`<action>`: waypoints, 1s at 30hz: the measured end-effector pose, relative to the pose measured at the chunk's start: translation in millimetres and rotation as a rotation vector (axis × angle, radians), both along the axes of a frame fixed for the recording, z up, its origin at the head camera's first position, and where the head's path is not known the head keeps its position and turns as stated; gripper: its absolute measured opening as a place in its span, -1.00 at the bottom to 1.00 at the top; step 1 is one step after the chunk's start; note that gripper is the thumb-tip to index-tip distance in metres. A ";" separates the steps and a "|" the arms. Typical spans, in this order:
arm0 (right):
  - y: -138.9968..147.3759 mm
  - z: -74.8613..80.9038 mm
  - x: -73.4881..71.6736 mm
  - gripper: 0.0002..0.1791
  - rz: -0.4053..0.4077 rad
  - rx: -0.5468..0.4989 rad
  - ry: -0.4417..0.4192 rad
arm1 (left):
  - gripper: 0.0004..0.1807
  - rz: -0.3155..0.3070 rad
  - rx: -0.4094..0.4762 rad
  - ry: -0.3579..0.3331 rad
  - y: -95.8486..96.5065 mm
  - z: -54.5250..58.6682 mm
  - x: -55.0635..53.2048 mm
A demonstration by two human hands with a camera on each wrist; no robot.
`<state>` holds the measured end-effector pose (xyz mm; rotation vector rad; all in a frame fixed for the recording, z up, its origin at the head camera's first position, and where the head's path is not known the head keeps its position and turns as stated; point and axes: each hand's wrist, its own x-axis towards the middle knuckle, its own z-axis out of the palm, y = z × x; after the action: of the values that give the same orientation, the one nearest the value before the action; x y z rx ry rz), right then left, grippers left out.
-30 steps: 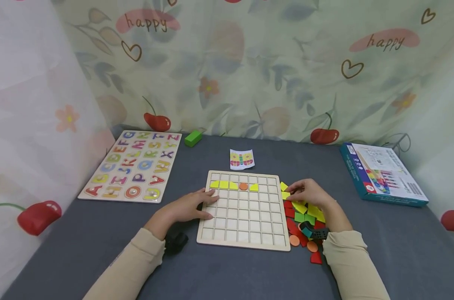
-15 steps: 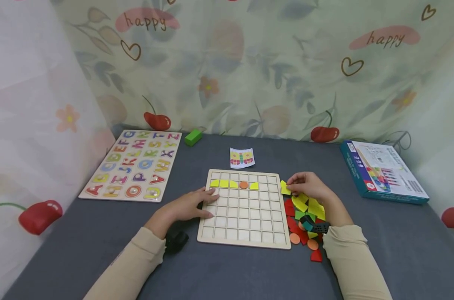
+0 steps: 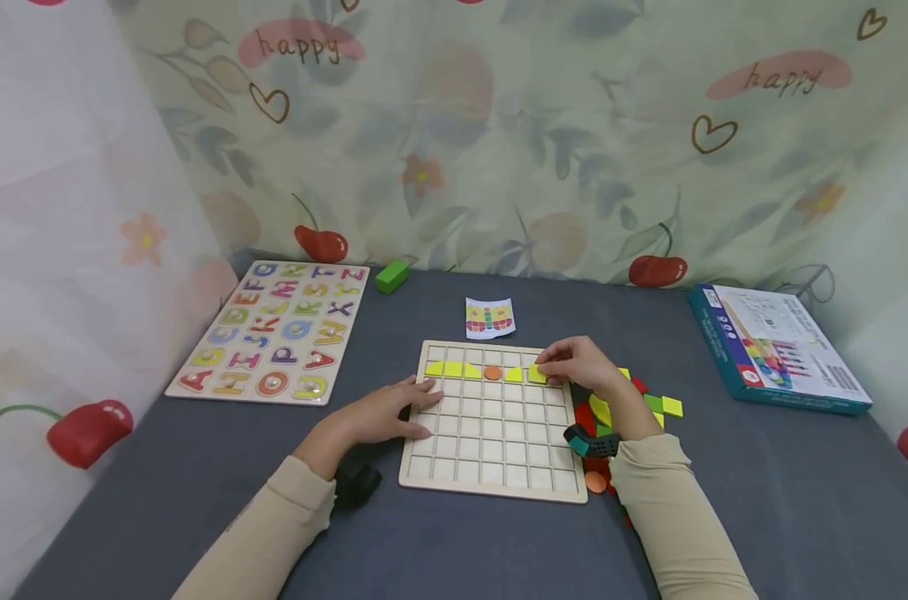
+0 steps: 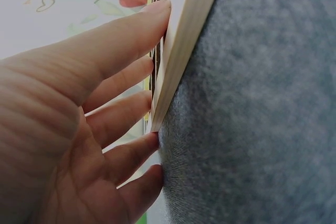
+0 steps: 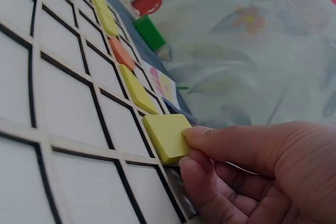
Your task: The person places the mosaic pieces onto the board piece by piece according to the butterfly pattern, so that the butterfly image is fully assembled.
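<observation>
My right hand (image 3: 577,364) pinches a yellow square tile (image 5: 167,136) between thumb and fingers, over the second row of the wooden grid board (image 3: 491,493). To its left in that row lie a yellow tile (image 3: 513,375), an orange round tile (image 3: 493,372) and several more yellow tiles (image 3: 453,369). My left hand (image 3: 378,415) rests on the board's left edge, fingers extended; in the left wrist view its thumb lies over the board's side (image 4: 181,51).
Loose red, green and yellow tiles (image 3: 599,410) lie right of the board, partly under my right wrist. A butterfly picture card (image 3: 489,318) lies behind it. An alphabet board (image 3: 273,333) and green block (image 3: 392,277) are at left, a boxed set (image 3: 784,346) at right.
My right hand has picked a yellow square tile from the pile and carried it left onto the board's second row. The left hand stays at the board's edge.
</observation>
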<state>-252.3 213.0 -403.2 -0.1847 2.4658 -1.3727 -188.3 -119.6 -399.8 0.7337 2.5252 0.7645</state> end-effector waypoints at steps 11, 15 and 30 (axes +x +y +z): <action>-9.7 -3.6 3.1 -0.80 0.030 0.059 0.102 | -0.32 0.002 0.004 -0.001 -0.4 -0.2 -0.3; -9.6 -5.3 1.8 -0.81 0.046 0.081 0.122 | -0.32 0.001 0.008 -0.003 -0.3 -0.5 0.2; 31.6 -0.1 3.1 -0.65 -0.124 0.090 0.100 | -0.32 0.001 0.014 0.004 -0.4 -0.9 0.3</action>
<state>-249.3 244.7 -403.3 -0.0834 2.6563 -1.3267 -188.0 -120.0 -400.6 0.7400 2.5263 0.7823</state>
